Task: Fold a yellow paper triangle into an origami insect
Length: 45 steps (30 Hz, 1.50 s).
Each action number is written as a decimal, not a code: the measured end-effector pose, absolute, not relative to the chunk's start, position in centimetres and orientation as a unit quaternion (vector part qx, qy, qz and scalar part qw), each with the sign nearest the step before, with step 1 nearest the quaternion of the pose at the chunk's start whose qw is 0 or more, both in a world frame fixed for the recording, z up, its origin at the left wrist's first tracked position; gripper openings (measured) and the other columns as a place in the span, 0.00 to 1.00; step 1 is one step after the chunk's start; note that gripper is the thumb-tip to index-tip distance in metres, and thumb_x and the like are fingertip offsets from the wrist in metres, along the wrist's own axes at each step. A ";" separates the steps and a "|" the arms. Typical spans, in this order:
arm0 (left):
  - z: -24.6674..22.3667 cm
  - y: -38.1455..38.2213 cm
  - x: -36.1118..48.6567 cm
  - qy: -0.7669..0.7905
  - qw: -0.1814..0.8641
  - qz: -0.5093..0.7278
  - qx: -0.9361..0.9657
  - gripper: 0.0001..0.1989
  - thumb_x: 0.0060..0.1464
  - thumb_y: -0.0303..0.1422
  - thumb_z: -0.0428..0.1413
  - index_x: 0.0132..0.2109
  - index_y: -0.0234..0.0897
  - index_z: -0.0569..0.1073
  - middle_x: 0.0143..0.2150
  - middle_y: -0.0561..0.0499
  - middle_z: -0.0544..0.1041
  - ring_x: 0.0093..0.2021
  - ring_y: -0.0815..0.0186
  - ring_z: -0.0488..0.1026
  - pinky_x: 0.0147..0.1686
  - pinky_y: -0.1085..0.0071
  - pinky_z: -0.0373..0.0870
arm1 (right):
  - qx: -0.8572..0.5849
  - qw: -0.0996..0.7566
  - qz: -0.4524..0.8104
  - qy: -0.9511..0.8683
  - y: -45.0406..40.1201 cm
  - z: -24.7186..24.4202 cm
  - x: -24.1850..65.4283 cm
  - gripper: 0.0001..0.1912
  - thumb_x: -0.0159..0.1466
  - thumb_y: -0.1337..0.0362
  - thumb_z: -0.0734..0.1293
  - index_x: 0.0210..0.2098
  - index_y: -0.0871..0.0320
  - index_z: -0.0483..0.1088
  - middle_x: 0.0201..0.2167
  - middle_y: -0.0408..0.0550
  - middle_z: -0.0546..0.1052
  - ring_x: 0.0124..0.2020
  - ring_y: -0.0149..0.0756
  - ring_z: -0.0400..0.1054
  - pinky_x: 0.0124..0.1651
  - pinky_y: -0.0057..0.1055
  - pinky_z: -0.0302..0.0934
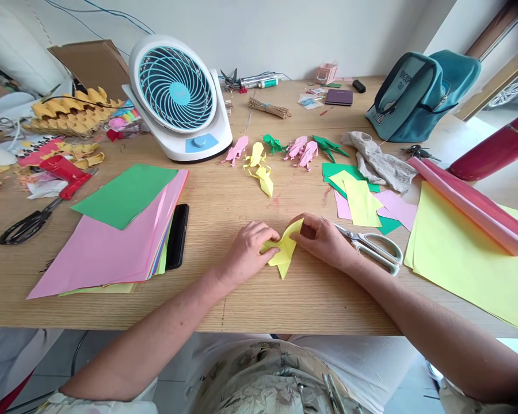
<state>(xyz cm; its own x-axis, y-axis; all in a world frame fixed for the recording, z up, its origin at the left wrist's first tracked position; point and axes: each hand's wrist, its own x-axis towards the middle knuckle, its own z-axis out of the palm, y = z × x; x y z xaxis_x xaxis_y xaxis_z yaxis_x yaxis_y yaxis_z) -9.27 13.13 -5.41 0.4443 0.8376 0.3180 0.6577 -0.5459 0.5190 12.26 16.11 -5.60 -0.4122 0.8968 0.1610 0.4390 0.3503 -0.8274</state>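
A partly folded piece of yellow paper (286, 248) is between my two hands, just above the wooden table. My left hand (251, 250) pinches its left side between thumb and fingers. At the upper right, my right hand (322, 238) grips the raised flap of the same paper, and its fingertips are partly hidden behind it. One pointed corner hangs down toward me. Beside my right wrist lie scissors with pale handles (377, 250). Farther back stand small folded paper figures, among them a yellow one (265, 180), a pink one (236, 150) and a green one (329, 148).
A white and blue fan (176, 92) stands behind, left of centre. Coloured sheets (112, 247) and a black phone (178, 236) lie left. Cut paper pieces (360, 201), yellow sheets (470, 270), a red bottle (496, 146) and a teal bag (418, 98) occupy the right. Black-handled scissors (26, 226) lie far left.
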 end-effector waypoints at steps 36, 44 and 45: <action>-5.1 12.1 -9.9 0.445 0.219 0.296 0.816 0.06 0.57 0.31 0.60 0.37 0.37 0.69 0.34 0.54 0.70 0.35 0.67 0.67 0.36 0.71 0.62 | -0.401 0.383 0.476 -0.682 15.4 -5.9 11.1 0.07 0.65 0.58 0.66 0.34 0.55 0.68 0.27 0.40 0.69 0.28 0.31 0.61 0.30 0.29 0.56; -2.7 12.0 -10.0 0.446 0.451 0.330 0.699 0.19 0.65 0.47 0.50 0.36 0.35 0.71 0.28 0.56 0.67 0.27 0.72 0.62 0.28 0.75 0.56 | -0.394 0.398 0.495 -0.665 14.7 -5.2 10.7 0.11 0.63 0.55 0.69 0.32 0.54 0.67 0.25 0.39 0.67 0.26 0.31 0.59 0.29 0.29 0.53; -2.7 12.0 -10.1 0.445 0.478 0.331 0.681 0.20 0.64 0.49 0.51 0.38 0.35 0.72 0.28 0.56 0.68 0.27 0.72 0.62 0.27 0.75 0.56 | -0.399 0.409 0.497 -0.653 14.7 -5.2 10.7 0.12 0.62 0.55 0.70 0.31 0.54 0.67 0.24 0.39 0.67 0.25 0.30 0.58 0.28 0.29 0.53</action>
